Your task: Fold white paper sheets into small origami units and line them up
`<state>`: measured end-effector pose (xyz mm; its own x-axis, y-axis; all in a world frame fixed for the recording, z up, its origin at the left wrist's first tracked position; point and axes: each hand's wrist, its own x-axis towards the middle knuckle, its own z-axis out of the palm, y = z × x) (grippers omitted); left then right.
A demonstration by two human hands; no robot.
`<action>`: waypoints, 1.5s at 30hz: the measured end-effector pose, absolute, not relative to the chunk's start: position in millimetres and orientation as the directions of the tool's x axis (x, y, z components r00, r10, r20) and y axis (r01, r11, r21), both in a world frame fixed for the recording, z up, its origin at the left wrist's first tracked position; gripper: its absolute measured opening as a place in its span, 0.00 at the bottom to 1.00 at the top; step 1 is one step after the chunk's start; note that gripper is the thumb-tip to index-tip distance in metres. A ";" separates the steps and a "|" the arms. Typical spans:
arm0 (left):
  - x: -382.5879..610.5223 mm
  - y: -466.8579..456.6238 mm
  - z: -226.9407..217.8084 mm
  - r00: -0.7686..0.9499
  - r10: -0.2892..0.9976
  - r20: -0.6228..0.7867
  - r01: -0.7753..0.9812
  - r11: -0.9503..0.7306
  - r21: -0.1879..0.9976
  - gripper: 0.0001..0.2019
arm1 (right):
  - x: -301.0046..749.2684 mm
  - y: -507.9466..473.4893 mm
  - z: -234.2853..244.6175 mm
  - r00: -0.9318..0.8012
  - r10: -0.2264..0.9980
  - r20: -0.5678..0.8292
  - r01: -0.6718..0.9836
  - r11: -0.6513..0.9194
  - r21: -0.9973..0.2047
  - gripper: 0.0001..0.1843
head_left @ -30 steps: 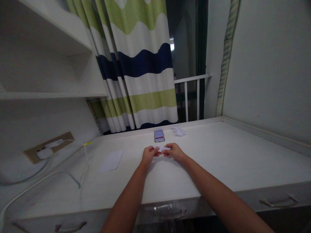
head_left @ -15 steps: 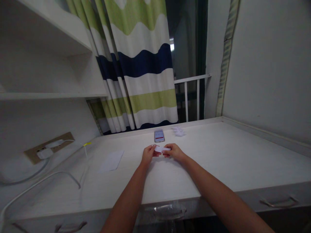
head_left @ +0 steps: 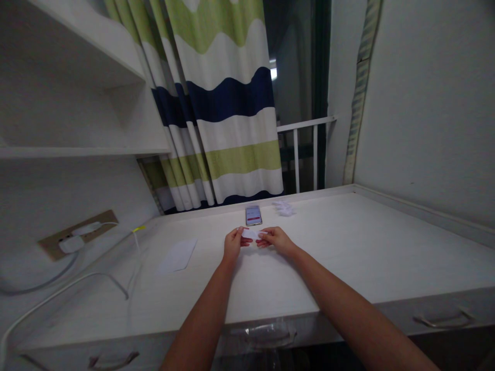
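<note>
Between my two hands, just above the white desk [head_left: 328, 247], is a small white piece of paper [head_left: 251, 234]. My left hand [head_left: 234, 243] pinches its left end, thumb on top. The right end is gripped by my right hand [head_left: 275, 241], fingers curled beneath it. Whether the paper is folded is too small to tell. Right behind my hands lies a phone [head_left: 253, 215] with its screen lit. A heap of crumpled or folded white paper [head_left: 283, 208] sits to the right of the phone.
Flat white sheets of paper [head_left: 178, 256] lie on the desk at the left. A white cable [head_left: 77, 278] runs over the desk's left side, below a wall socket [head_left: 79, 237] with plugs. Behind the desk hangs a striped curtain [head_left: 235, 134]. A shelf [head_left: 81, 152] juts out at upper left.
Both hands still hold the paper and have shifted very slightly. The paper's angle between my fingers has changed a little. Everything on the desk stays in place.
</note>
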<state>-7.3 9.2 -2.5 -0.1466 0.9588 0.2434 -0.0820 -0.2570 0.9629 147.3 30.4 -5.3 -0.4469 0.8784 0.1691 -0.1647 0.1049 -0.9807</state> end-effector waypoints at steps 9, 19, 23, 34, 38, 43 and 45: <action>-6.3 11.5 -2.7 -0.151 0.970 0.189 -0.234 -0.221 0.947 0.16 | 146.0 33.5 -8.2 -0.444 0.881 0.164 -0.213 0.074 -0.974 0.11; -7.6 12.5 -5.2 -0.150 0.957 0.248 -0.142 -0.269 0.953 0.18 | 145.9 32.2 -8.3 -0.481 0.857 0.184 -0.166 0.117 -0.979 0.19; -4.3 9.9 -5.3 -0.017 0.967 0.253 -0.099 -0.253 0.962 0.19 | 147.7 29.9 -7.9 -0.466 0.861 0.204 -0.133 0.160 -0.978 0.19; -1.6 7.8 -4.2 0.036 0.966 0.255 -0.117 -0.249 0.961 0.19 | 146.9 31.6 -9.8 -0.451 0.854 0.258 -0.129 0.223 -0.966 0.18; -2.4 10.5 -6.8 0.036 0.968 0.250 -0.141 -0.242 0.960 0.20 | 147.6 31.8 -9.4 -0.380 0.881 0.283 -0.125 0.254 -0.959 0.18; -3.8 10.4 -7.1 0.019 0.972 0.236 -0.110 -0.232 0.966 0.19 | 146.4 34.0 -10.0 -0.386 0.873 0.299 -0.150 0.261 -0.954 0.17; -3.7 10.1 -6.4 0.013 0.974 0.226 -0.106 -0.224 0.969 0.19 | 145.9 34.1 -9.2 -0.389 0.861 0.329 -0.147 0.294 -0.944 0.16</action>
<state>-3.7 10.1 -6.4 0.0130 0.9740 0.2262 -0.1063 -0.2235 0.9689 145.9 34.1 -9.2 -0.3890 0.8605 0.3290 -0.1471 0.2945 -0.9443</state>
